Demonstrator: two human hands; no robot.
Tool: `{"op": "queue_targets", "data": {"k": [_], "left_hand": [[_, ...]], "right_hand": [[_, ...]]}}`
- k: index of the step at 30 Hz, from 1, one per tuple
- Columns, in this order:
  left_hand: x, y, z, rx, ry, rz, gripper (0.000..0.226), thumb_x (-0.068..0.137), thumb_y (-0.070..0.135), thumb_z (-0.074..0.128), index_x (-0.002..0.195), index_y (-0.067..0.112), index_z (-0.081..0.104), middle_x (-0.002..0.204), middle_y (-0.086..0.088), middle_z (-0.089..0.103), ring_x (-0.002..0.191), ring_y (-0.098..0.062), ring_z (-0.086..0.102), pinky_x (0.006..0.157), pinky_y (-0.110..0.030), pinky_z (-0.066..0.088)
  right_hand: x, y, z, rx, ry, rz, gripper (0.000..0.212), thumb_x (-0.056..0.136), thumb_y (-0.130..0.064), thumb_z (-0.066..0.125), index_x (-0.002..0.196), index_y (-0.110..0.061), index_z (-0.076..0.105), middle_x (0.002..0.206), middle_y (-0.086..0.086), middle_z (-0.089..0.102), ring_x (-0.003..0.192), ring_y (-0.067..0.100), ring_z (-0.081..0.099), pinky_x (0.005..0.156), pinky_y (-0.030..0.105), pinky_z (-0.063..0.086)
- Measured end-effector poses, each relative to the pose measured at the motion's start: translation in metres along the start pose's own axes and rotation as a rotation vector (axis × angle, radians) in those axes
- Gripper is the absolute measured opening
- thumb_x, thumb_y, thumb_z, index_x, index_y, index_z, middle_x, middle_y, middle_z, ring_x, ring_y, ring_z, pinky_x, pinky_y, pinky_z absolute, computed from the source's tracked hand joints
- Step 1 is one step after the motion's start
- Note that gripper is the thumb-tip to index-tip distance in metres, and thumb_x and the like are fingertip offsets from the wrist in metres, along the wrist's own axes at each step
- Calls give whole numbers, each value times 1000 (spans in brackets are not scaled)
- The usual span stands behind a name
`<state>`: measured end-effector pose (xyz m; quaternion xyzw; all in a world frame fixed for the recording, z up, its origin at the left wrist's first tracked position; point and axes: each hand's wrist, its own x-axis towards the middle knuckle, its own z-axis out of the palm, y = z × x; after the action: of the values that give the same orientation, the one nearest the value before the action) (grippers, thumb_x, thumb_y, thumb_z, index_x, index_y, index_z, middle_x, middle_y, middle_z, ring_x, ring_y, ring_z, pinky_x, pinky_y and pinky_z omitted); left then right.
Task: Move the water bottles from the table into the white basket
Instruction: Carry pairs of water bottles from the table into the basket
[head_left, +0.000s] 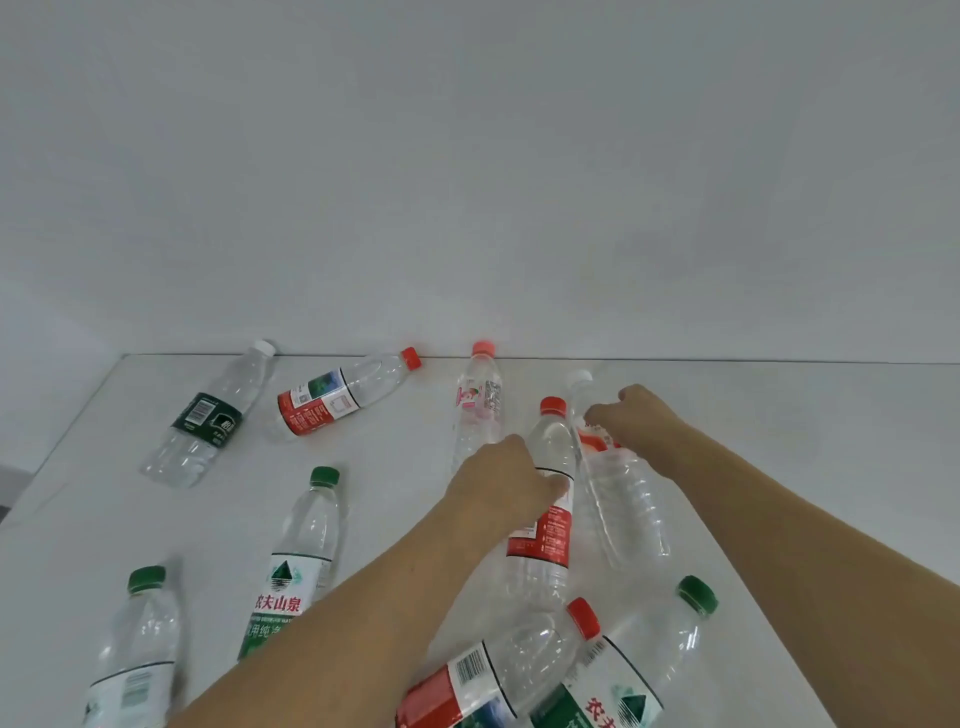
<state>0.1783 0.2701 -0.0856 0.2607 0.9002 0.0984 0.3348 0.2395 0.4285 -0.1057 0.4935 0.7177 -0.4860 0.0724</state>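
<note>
Several clear plastic water bottles lie on the white table (395, 467). My left hand (498, 483) grips a red-capped, red-labelled bottle (545, 525) around its upper body, near the table's middle. My right hand (636, 415) closes on the neck of a white-capped ribbed bottle (623, 499) lying just to the right of it. Close by lie a pink-labelled bottle (478, 410), a red-labelled bottle (337, 397) and a dark-green-labelled bottle (208, 415) at the back. Green-capped bottles lie at the front, one (298, 561) left of my forearm. The white basket is not in view.
A plain pale wall (467, 182) rises right behind the table's far edge. The table's left edge (62, 441) runs diagonally at the left. At the front lie more bottles: green-capped ones (135, 649) (649, 660) and a red-capped one (498, 670).
</note>
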Motion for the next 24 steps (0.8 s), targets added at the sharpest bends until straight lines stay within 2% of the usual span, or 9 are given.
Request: {"op": "queue_targets", "data": {"k": [2, 3, 7, 10, 16, 19, 21, 24], "left_hand": [[6, 2, 15, 69, 18, 7, 47, 83, 53, 59, 108, 15, 49, 98, -2, 62, 87, -21, 63, 71, -33, 53], [10, 3, 19, 80, 30, -4, 48, 82, 52, 60, 109, 15, 47, 99, -3, 61, 89, -22, 63, 72, -34, 52], [21, 8, 31, -20, 18, -103, 56, 77, 45, 69, 114, 13, 42, 96, -1, 56, 92, -23, 62, 73, -33, 52], [23, 8, 42, -127, 12, -134, 59, 74, 40, 71, 114, 13, 37, 98, -2, 56, 93, -24, 62, 77, -34, 54], [16, 5, 43, -279, 46, -134, 61, 72, 41, 71, 113, 13, 36, 92, 1, 54, 84, -18, 60, 63, -29, 47], [4, 3, 31, -346, 99, -98, 64, 70, 42, 71, 114, 13, 36, 95, 0, 57, 83, -17, 61, 62, -29, 50], [-10, 5, 14, -385, 158, -64, 69, 70, 41, 71, 120, 12, 34, 95, 0, 58, 83, -16, 62, 63, -29, 51], [-34, 12, -20, -465, 276, -6, 74, 67, 40, 74, 124, 13, 36, 99, 1, 60, 90, -20, 62, 75, -33, 54]], "right_hand": [[13, 1, 6, 26, -54, 6, 22, 80, -24, 64, 91, -6, 56, 88, 11, 57, 72, 23, 56, 69, 33, 45], [17, 1, 9, 35, -75, 11, 24, 79, -28, 67, 87, -9, 55, 84, 8, 57, 69, 20, 55, 66, 31, 44], [32, 5, 17, -5, -56, 10, 36, 67, -38, 72, 86, -12, 55, 91, 8, 58, 79, 24, 62, 64, 31, 46], [37, 10, 15, 20, -78, 4, 36, 66, -36, 73, 85, -10, 57, 77, 6, 57, 65, 21, 55, 58, 29, 43], [30, 17, 1, 256, -58, 76, 33, 70, -26, 73, 88, -7, 52, 82, 11, 54, 64, 23, 52, 58, 30, 42], [12, 14, -13, 333, -7, 55, 41, 67, -25, 74, 97, -6, 52, 88, 14, 61, 70, 29, 61, 65, 37, 51], [-6, 5, -24, 395, 26, 6, 35, 69, -23, 72, 94, -7, 54, 85, 14, 62, 68, 31, 62, 63, 39, 53], [-45, -18, -40, 497, 103, -96, 14, 74, -21, 69, 79, -12, 59, 76, 9, 59, 67, 27, 57, 66, 39, 51]]}}
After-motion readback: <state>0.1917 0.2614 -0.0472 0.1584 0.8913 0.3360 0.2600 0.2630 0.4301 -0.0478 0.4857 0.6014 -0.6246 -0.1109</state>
